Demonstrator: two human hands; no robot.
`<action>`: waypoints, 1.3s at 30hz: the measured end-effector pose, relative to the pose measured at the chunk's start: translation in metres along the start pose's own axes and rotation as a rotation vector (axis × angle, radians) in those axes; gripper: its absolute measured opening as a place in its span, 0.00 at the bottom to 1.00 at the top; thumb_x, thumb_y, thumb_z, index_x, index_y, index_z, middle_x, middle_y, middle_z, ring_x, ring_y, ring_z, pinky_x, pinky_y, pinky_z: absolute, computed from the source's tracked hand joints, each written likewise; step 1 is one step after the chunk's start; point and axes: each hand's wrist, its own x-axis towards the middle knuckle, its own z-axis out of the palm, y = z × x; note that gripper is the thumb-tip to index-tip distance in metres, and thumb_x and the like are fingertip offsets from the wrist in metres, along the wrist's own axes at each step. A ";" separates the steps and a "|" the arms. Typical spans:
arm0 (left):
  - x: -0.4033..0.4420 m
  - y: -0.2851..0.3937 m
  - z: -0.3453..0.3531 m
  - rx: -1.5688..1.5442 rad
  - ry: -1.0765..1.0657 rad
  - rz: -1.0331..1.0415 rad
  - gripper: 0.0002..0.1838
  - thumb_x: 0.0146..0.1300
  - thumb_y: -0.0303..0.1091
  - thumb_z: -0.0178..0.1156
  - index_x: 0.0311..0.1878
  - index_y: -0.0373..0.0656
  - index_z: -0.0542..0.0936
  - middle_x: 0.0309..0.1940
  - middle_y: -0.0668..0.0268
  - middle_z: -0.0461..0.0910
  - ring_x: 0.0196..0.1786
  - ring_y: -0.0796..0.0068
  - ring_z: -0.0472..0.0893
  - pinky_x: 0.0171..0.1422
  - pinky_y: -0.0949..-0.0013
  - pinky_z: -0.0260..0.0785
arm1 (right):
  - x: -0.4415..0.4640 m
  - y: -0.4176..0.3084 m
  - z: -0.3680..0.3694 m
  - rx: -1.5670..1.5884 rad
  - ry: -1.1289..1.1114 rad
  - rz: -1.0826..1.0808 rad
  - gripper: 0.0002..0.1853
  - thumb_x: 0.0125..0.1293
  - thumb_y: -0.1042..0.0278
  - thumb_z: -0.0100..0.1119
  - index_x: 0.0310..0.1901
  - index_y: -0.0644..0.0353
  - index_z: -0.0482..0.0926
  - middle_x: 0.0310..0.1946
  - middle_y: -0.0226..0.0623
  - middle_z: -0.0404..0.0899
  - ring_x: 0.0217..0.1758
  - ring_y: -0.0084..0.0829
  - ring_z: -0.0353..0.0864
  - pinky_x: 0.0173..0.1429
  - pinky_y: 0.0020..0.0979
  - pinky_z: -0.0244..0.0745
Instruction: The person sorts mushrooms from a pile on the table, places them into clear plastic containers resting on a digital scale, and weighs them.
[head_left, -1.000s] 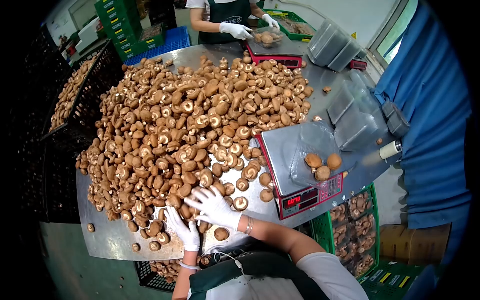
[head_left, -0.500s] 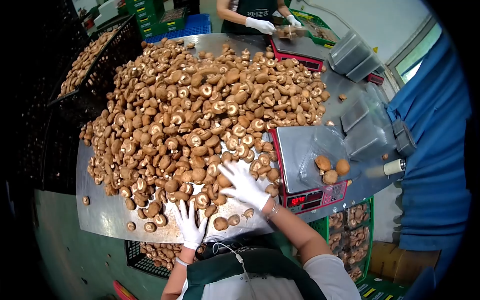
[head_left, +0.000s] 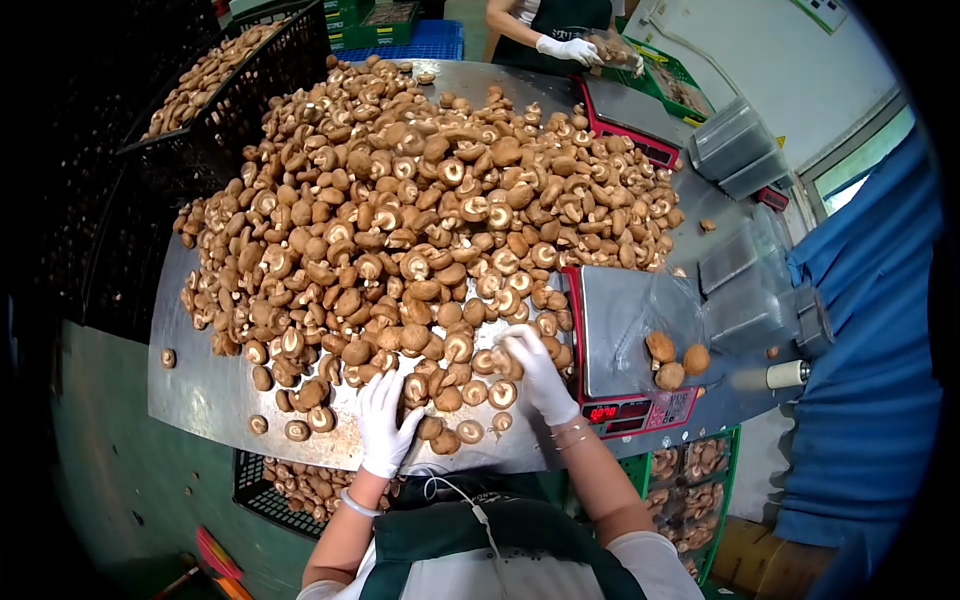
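A large heap of brown mushrooms point(head_left: 400, 210) covers much of the metal table point(head_left: 190, 400). My left hand point(head_left: 385, 422), in a white glove, rests at the near edge of the heap with its fingers spread, beside some loose mushrooms. My right hand point(head_left: 538, 372), also gloved, is at the heap's near right side, its fingers curled round a mushroom point(head_left: 507, 362). Right of it stands a red-framed scale point(head_left: 628, 330) showing a red reading. An open clear plastic tray point(head_left: 640, 350) with three mushrooms lies on the scale.
Across the table a co-worker's gloved hand point(head_left: 568, 50) holds a filled pack near a second scale point(head_left: 640, 112). Clear trays point(head_left: 740, 150) are stacked at the right, near a white roll point(head_left: 787, 375). A black crate point(head_left: 270, 85) of mushrooms stands at the left.
My right hand has moved toward the scale and its fingers have closed round a mushroom. My left hand stays spread near the table's front edge. The co-worker's pack has been lifted off the far scale.
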 end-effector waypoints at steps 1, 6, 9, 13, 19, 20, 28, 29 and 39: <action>0.006 0.004 0.003 -0.002 -0.025 0.004 0.34 0.51 0.43 0.68 0.62 0.42 0.72 0.60 0.59 0.71 0.64 0.55 0.66 0.68 0.54 0.54 | 0.011 0.009 0.004 -0.328 -0.044 -0.117 0.16 0.65 0.70 0.56 0.54 0.59 0.73 0.46 0.30 0.74 0.51 0.25 0.74 0.55 0.27 0.69; 0.015 0.006 0.013 0.042 -0.100 0.027 0.28 0.52 0.40 0.67 0.58 0.44 0.75 0.57 0.61 0.74 0.59 0.60 0.71 0.65 0.58 0.57 | 0.024 0.019 0.052 -1.628 -0.049 -0.565 0.20 0.57 0.63 0.63 0.53 0.53 0.77 0.39 0.41 0.74 0.41 0.42 0.77 0.49 0.37 0.73; 0.014 0.005 -0.003 -0.370 -0.038 -0.180 0.24 0.56 0.35 0.65 0.57 0.40 0.76 0.53 0.57 0.77 0.54 0.58 0.75 0.61 0.61 0.64 | 0.026 0.016 0.042 -1.203 -0.044 -0.336 0.22 0.59 0.62 0.61 0.56 0.53 0.75 0.43 0.40 0.75 0.43 0.40 0.78 0.51 0.35 0.72; 0.013 0.001 -0.031 -1.424 -0.131 -0.767 0.19 0.70 0.36 0.53 0.62 0.43 0.72 0.55 0.65 0.76 0.55 0.74 0.76 0.56 0.70 0.71 | 0.018 0.000 0.029 -0.168 -0.375 -0.071 0.23 0.71 0.68 0.48 0.65 0.67 0.65 0.61 0.37 0.70 0.63 0.27 0.69 0.65 0.29 0.64; 0.009 -0.014 -0.065 -1.586 -0.147 -0.713 0.20 0.69 0.39 0.53 0.58 0.36 0.74 0.52 0.59 0.77 0.52 0.63 0.79 0.54 0.63 0.75 | 0.003 0.007 0.026 -0.289 -0.410 -0.163 0.28 0.67 0.75 0.52 0.68 0.68 0.59 0.67 0.42 0.63 0.68 0.32 0.64 0.72 0.31 0.58; 0.000 -0.032 -0.081 -1.587 -0.282 -0.582 0.19 0.68 0.39 0.53 0.56 0.36 0.75 0.50 0.59 0.79 0.51 0.63 0.79 0.54 0.63 0.74 | 0.000 0.001 0.026 0.078 -0.399 0.009 0.28 0.68 0.72 0.51 0.68 0.68 0.58 0.67 0.42 0.63 0.69 0.32 0.63 0.72 0.32 0.58; -0.030 -0.070 -0.123 -0.516 -0.354 -0.508 0.14 0.63 0.30 0.59 0.50 0.36 0.79 0.44 0.61 0.82 0.46 0.74 0.80 0.54 0.71 0.71 | -0.008 -0.026 0.025 -0.132 -0.263 -0.017 0.24 0.72 0.61 0.44 0.66 0.64 0.62 0.61 0.37 0.66 0.65 0.27 0.65 0.70 0.28 0.56; -0.023 -0.060 -0.109 -0.544 -0.238 -0.503 0.13 0.62 0.29 0.59 0.49 0.36 0.80 0.43 0.61 0.83 0.45 0.74 0.80 0.53 0.71 0.71 | -0.005 -0.026 0.027 -0.140 -0.274 -0.018 0.24 0.72 0.61 0.44 0.66 0.64 0.62 0.61 0.37 0.66 0.65 0.27 0.65 0.70 0.28 0.56; 0.086 -0.004 0.006 -0.003 -0.018 -0.006 0.22 0.52 0.38 0.67 0.51 0.41 0.77 0.45 0.59 0.78 0.46 0.59 0.76 0.50 0.62 0.70 | 0.018 -0.028 0.058 -0.491 -0.054 -0.287 0.20 0.70 0.71 0.49 0.62 0.65 0.66 0.59 0.37 0.70 0.61 0.26 0.69 0.66 0.28 0.62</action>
